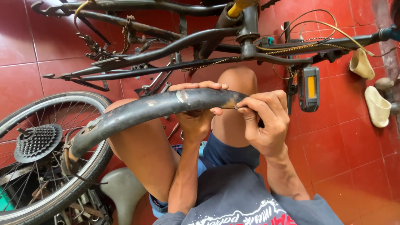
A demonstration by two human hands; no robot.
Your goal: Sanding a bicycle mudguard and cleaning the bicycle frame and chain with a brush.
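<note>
A curved, worn black bicycle mudguard (137, 111) stretches across my lap, from a rusty bracket at lower left to its tip at centre. My left hand (198, 116) is wrapped around it near the middle, fingers over the top and thumb below. My right hand (266, 121) pinches the mudguard's right end with its fingertips; a small metal piece seems to be there, too small to tell. I sit with bare knees raised under the mudguard.
A black bicycle frame (175, 46) lies on the red tiled floor ahead, with cables and a reflector pedal (309, 88). A rear wheel with a sprocket cassette (38, 142) lies at left, a grey saddle (123, 189) below it. Pale sandals (377, 106) sit at right.
</note>
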